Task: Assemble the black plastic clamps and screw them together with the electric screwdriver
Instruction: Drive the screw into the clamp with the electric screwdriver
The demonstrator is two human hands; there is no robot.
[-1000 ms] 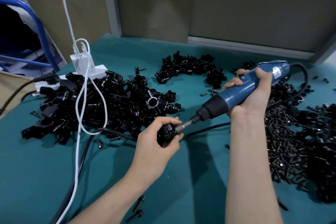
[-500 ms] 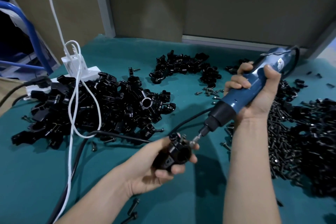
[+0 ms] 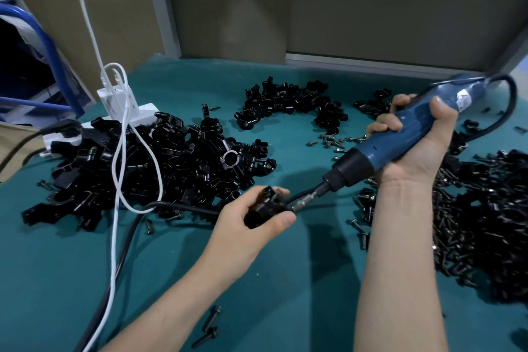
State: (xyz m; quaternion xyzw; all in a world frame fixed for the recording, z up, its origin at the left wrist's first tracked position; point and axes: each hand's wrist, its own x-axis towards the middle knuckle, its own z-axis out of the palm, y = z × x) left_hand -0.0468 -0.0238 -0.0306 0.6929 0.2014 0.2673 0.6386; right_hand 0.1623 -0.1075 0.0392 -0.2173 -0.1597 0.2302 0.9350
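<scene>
From the head camera, the left hand (image 3: 243,226) reaches in from below, fingers curled tight round a black clamp (image 3: 270,202) just above the green table (image 3: 185,280). The right hand (image 3: 420,151) wraps round the blue screwdriver (image 3: 374,150) — its tip slants down and touches the clamp

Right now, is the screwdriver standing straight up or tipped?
Tipped. The screwdriver slants down from the right hand, its bit against the clamp in the left hand.

Left hand (image 3: 245,226) grips a clamp (image 3: 267,206); right hand (image 3: 414,146) presses the screwdriver (image 3: 400,137) into it.
</scene>
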